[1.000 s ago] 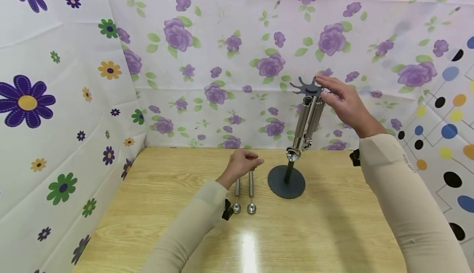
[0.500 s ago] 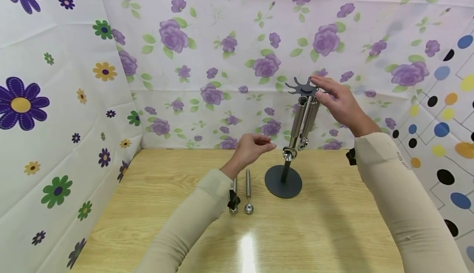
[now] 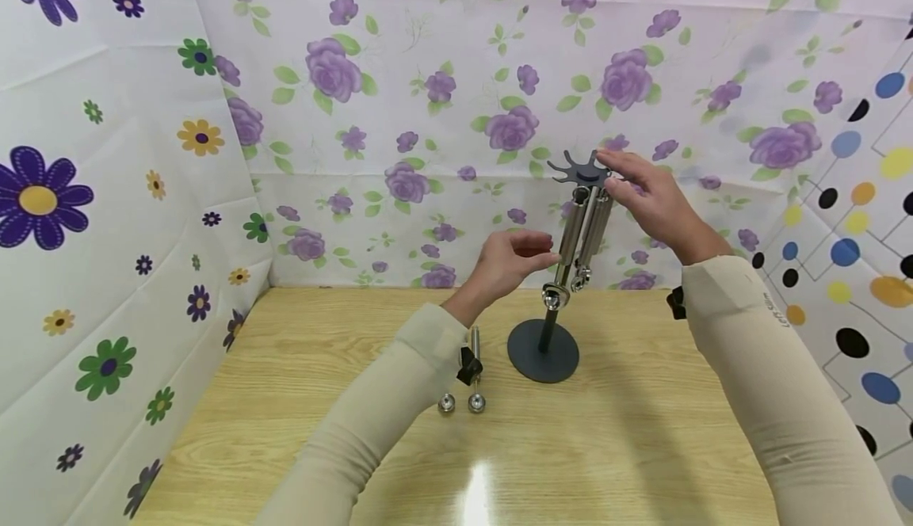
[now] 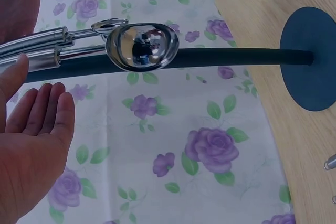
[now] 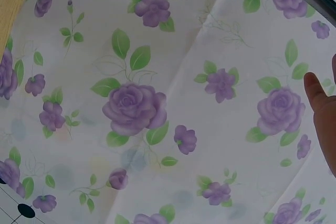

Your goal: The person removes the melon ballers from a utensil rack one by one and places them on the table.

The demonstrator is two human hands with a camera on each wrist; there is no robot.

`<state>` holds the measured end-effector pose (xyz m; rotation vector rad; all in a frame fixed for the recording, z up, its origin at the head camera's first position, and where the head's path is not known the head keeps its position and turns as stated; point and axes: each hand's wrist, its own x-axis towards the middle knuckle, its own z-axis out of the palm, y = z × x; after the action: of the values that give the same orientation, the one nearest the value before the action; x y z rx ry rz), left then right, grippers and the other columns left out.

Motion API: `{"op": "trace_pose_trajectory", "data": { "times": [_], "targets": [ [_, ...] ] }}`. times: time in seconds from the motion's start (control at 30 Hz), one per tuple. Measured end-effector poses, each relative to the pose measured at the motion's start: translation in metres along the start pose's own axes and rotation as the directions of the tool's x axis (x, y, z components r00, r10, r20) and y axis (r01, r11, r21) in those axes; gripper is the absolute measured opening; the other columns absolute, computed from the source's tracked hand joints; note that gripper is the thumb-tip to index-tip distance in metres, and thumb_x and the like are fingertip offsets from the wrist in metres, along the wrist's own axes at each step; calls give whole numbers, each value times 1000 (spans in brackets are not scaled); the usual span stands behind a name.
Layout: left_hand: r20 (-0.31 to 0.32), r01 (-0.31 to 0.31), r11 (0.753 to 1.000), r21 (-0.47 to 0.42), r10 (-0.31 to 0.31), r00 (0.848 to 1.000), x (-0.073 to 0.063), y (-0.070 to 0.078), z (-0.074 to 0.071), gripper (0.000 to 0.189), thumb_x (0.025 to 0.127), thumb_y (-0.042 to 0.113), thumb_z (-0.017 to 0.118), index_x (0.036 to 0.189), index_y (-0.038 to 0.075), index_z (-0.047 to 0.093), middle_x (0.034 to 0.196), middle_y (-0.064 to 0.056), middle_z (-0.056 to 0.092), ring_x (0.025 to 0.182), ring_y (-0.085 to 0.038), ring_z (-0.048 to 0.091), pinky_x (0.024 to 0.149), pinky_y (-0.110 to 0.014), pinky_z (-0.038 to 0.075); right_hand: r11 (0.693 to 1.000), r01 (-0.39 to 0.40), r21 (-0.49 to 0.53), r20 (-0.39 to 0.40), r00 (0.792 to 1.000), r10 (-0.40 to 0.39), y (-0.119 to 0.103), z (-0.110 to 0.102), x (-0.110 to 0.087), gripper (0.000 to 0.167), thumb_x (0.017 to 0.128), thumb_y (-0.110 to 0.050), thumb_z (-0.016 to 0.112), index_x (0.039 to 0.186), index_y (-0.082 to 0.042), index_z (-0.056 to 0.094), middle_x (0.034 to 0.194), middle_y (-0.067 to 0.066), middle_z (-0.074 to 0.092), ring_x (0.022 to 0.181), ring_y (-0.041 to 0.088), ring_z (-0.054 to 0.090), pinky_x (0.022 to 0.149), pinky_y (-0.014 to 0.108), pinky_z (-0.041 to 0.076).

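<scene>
Wooden table [image 3: 299, 352], flowered backdrop [image 3: 456, 114]. Work looks partway: several hanging utensils [image 3: 573, 233] on stand [image 3: 529, 352] beside left hand [image 3: 502, 264], its fingers parted; two loose utensils [image 3: 476, 403] below its wrist. Right hand [image 3: 652, 197] at stand's top, grip unclear.

Left sleeve [image 3: 371, 415] and right sleeve [image 3: 777, 399] are long, snug cream fabric with creases, lighter toward the wrists. Angular black block [image 3: 468, 366] at the left cuff, second black block [image 3: 678, 303] at the right; small dark lettering [image 3: 777, 310] runs along the right sleeve. Left hand [image 3: 508, 263], right hand [image 3: 652, 200]: bare.
</scene>
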<state>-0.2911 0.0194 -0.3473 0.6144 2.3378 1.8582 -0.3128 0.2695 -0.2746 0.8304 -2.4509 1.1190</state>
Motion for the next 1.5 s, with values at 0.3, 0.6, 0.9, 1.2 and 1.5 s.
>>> {"op": "trace_pose_trajectory", "data": {
  "times": [0.3, 0.6, 0.9, 1.2, 1.5],
  "targets": [
    [12, -38, 999, 27, 38, 999, 8, 9, 5, 39, 90, 17, 77, 126, 6, 69, 119, -7, 71, 103, -15, 68, 84, -24, 56, 1000, -1, -11, 1, 1000, 1, -1, -1, 0, 48, 105, -24, 52, 150, -7, 47, 156, 19, 37, 142, 40, 34, 111, 64, 29],
    [2, -92, 996, 7, 92, 996, 14, 15, 19, 32, 88, 10, 78, 119, 3, 72, 109, -9, 73, 92, -12, 70, 78, -21, 57, 999, -7, -43, 26, 1000, 8, -2, -6, -1, 49, 105, -29, 53, 149, -7, 48, 155, 19, 39, 143, 41, 32, 111, 66, 28],
    [-2, -93, 992, 80, 93, 996, 11, 17, 13, 28, 91, 13, 76, 118, 4, 72, 106, -7, 73, 90, -10, 68, 76, -21, 56, 992, -105, -65, 114, 987, 112, -9, -17, 1, 53, 104, -35, 54, 149, -8, 48, 159, 18, 33, 147, 38, 24, 114, 66, 21],
    [0, -108, 990, 92, 109, 994, 5, 22, -9, 28, 93, 13, 74, 120, 4, 71, 107, -8, 72, 93, -14, 68, 78, -23, 56, 959, -245, -146, 41, 967, 253, -22, -14, 6, 61, 98, -45, 64, 141, -4, 56, 152, 20, 42, 142, 41, 33, 110, 66, 30],
    [-4, -71, 993, 96, 72, 997, -7, 7, -34, 25, 92, 12, 75, 115, 4, 73, 104, -8, 73, 93, -17, 69, 80, -27, 57, 985, -145, -92, -16, 989, 144, -14, -14, -1, 56, 100, -36, 63, 144, -2, 52, 152, 17, 40, 140, 42, 34, 113, 60, 29]
  ]
}}
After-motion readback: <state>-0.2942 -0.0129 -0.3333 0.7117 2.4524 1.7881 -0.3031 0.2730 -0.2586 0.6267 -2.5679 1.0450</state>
